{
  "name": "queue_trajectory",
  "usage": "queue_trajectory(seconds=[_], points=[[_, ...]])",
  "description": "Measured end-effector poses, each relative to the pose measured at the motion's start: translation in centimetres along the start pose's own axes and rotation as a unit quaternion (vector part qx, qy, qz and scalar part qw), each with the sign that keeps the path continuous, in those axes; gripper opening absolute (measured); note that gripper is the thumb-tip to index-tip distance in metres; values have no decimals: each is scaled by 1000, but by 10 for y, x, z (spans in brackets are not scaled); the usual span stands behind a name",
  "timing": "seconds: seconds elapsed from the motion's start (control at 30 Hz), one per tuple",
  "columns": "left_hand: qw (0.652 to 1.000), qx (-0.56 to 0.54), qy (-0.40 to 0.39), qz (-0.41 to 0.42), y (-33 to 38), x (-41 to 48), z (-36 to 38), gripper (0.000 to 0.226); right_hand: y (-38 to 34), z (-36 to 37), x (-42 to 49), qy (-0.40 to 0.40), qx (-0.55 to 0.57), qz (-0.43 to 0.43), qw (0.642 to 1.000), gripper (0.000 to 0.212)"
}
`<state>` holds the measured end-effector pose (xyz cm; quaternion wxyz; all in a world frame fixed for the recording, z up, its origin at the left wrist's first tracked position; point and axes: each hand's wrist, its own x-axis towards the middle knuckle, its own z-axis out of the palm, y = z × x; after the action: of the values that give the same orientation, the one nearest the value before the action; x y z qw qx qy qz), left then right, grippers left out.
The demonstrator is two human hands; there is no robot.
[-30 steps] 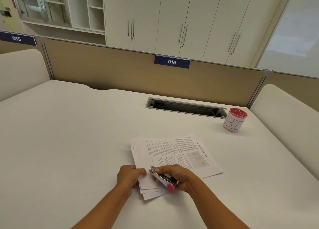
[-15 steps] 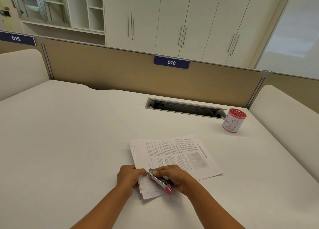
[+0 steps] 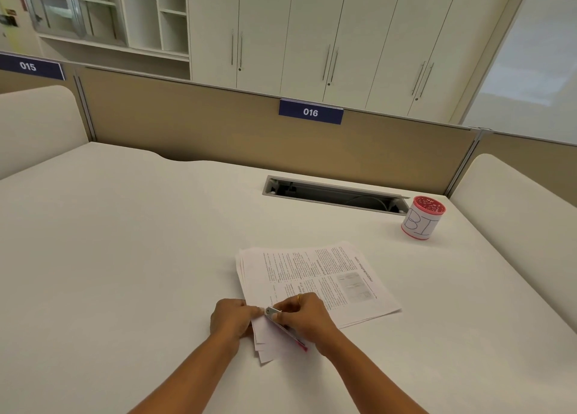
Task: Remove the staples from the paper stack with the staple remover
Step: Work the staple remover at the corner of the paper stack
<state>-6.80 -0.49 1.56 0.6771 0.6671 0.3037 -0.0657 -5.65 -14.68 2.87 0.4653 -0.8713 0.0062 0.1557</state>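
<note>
White printed sheets, the stapled paper stack [image 3: 315,276], lie as before on the pale counter [image 3: 125,257], close to our edge. Since half a second ago the steel staple remover with the pink tail [image 3: 273,313] has sunk lower under our right grip [image 3: 307,316], so less of its metal body shows, and its nose has crept nearer our left fingertips. Our right grip is curled round the remover, its nose set on the stack's near-left corner. Our left grip [image 3: 234,318], fingers bent, pinches that corner's edge just beside the nose. A red mesh pot wrapped in lettered white paper [image 3: 423,223] stands well apart, far right
</note>
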Motion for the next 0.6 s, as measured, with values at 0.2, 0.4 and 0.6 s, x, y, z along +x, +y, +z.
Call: queue_trajectory(seconds=[0.2,0.4,0.6], points=[[999,29,8,22,-2,-2,2,9,-8,3,-1,33,-177,-61,982,25],[998,47,8,38,-1,-7,2,10,-11,6,-1,35,-210,-83,974,25],[998,45,15,36,-1,-9,3,8,-13,9,-1,49,-237,-105,964,27]])
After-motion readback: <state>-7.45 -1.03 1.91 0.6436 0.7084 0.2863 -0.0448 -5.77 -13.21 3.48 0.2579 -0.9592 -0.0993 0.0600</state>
